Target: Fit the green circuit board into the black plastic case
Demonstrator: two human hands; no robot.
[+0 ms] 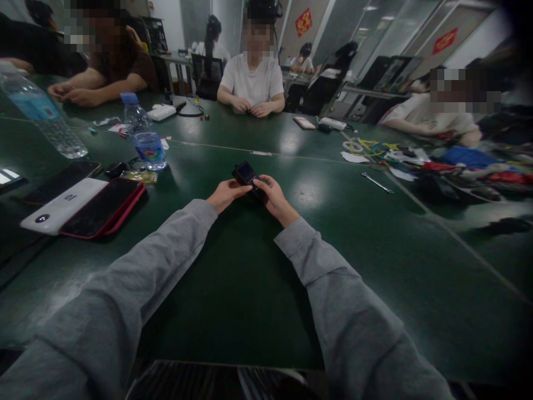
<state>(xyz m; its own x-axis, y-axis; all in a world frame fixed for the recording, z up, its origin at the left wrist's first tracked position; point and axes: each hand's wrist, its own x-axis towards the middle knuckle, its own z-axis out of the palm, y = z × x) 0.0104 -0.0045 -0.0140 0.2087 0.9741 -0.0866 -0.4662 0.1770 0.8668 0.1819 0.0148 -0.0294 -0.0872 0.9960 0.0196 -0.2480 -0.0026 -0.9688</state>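
A small black device with a square dark screen [245, 171] is held between my two hands above the green table [250, 266]. My left hand [228, 194] grips its left side, thumb stretched along the lower edge. On the other side my right hand [272, 199] has its thumb on the device's lower right corner, with the fingers curled behind. The screen faces up toward me. Fingers on the far side and the underside of the device are hidden.
To the left lie a red-cased phone [104, 208], a white power bank [62, 205] and a water bottle [144, 136]. A larger bottle [44, 114] is beyond. At right are a wrench [377, 182] and piled cables [375, 147]. Several people sit around.
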